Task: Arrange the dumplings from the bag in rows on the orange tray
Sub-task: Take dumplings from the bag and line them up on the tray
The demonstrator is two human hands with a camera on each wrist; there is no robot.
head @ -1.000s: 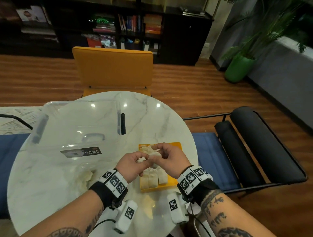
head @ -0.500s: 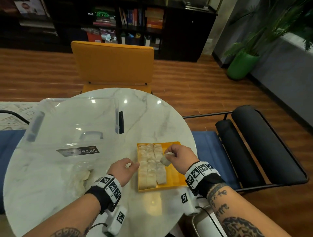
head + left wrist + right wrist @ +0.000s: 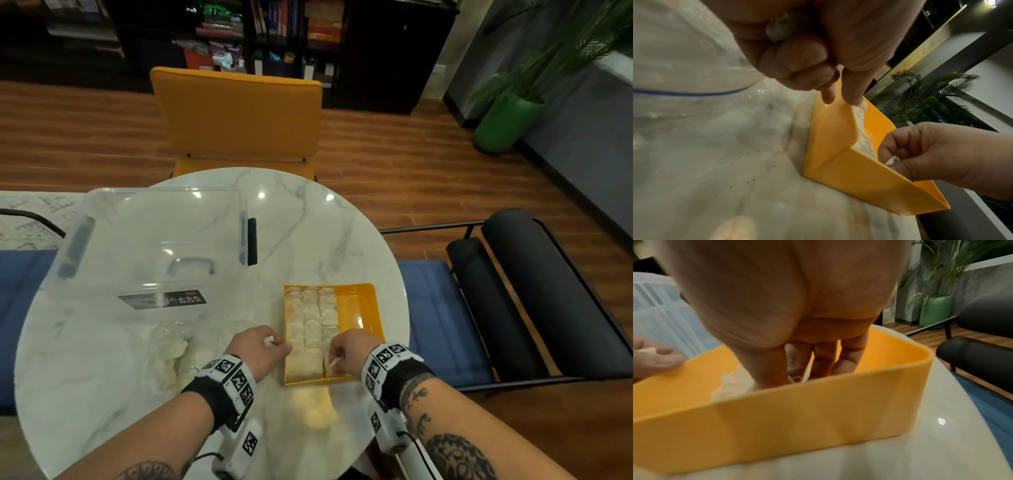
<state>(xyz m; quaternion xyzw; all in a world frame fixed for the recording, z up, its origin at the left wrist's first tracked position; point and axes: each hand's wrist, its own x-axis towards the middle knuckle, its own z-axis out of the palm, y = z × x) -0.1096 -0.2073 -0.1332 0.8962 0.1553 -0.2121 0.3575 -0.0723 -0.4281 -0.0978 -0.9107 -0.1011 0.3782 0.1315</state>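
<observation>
The orange tray (image 3: 359,308) sits on the marble table with three rows of pale dumplings (image 3: 311,322) along its left side. My right hand (image 3: 337,358) pinches a dumpling (image 3: 334,362) low in the tray's near end, at the foot of the third row. In the right wrist view its fingers (image 3: 818,360) reach down inside the tray wall (image 3: 797,410). My left hand (image 3: 275,346) is curled round another small dumpling (image 3: 269,340), its fingertips (image 3: 851,97) at the tray's left rim (image 3: 838,146). The clear bag (image 3: 171,349) with more dumplings lies to the left.
A big clear plastic storage box (image 3: 154,240) stands at the table's back left. An orange chair (image 3: 236,113) is behind the table and a black chair (image 3: 534,291) to the right. The tray's right part (image 3: 356,318) is bare.
My hands were together above the tray; they have parted. The right one has come down with its dumpling to the tray's near end, and the left has moved to the left rim.
</observation>
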